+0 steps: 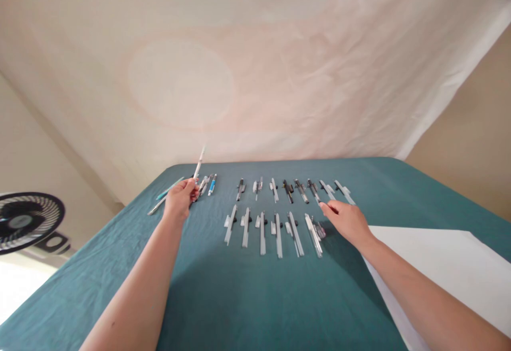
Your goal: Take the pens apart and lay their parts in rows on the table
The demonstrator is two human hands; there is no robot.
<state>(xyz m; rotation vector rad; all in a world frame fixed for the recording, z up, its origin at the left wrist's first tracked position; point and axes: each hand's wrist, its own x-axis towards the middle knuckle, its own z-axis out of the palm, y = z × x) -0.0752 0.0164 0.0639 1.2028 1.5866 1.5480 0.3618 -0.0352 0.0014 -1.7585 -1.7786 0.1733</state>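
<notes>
My left hand (181, 198) is closed around a slim white pen (199, 163), which points up and away above the table's far left part. Under and beside that hand lie several more pens, among them a blue and white pen (212, 184). My right hand (346, 220) is closed in a pinch at the near end of a dark-and-clear pen (312, 189) in the back row. Just left of it, in the front row, lies a white pen (313, 235) with a clear small part (320, 230) beside it.
Two rows of pens and pale tubes, such as this one (278, 235), lie on the green cloth (239, 298), many with small caps alongside. White paper (443, 266) spreads at the right under my forearm. A black fan (30, 220) stands left of the table; a pale sheet (279, 74) hangs behind.
</notes>
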